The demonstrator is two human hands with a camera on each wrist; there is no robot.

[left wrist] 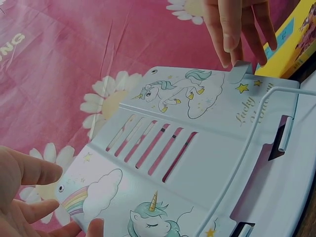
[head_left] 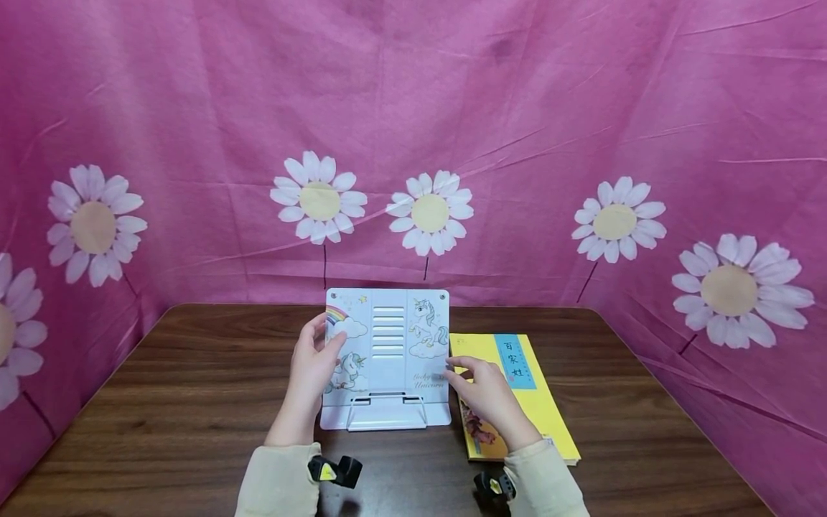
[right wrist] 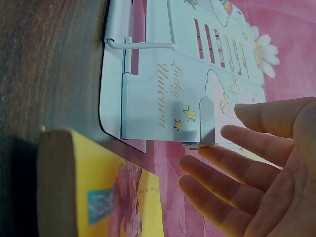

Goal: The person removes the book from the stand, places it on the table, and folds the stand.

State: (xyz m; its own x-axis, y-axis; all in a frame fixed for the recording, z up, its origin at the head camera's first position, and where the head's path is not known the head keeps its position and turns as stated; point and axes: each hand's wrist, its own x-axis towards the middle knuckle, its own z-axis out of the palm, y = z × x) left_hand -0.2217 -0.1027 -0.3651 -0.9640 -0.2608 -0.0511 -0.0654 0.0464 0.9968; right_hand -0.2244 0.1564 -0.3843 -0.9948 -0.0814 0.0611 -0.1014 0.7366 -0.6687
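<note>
A white metal book stand (head_left: 390, 380) printed with unicorns, a rainbow and stars stands tilted back on the table, with slots down its middle. Across its base runs a white wire page holder (head_left: 388, 429). My left hand (head_left: 314, 366) is at the stand's left edge, thumb over the front face; in the left wrist view its fingers spread loosely by the corner. At the right edge is my right hand (head_left: 487, 391), its fingers extended around a small side tab (right wrist: 207, 121). Whether these fingertips touch the tab is hard to tell.
A thick yellow book (head_left: 543, 402) with a blue title label lies right of the stand, partly under my right forearm. Behind the brown wooden table (head_left: 194, 402) hangs a pink cloth (head_left: 452, 86) with white daisies. Each wrist wears a black camera.
</note>
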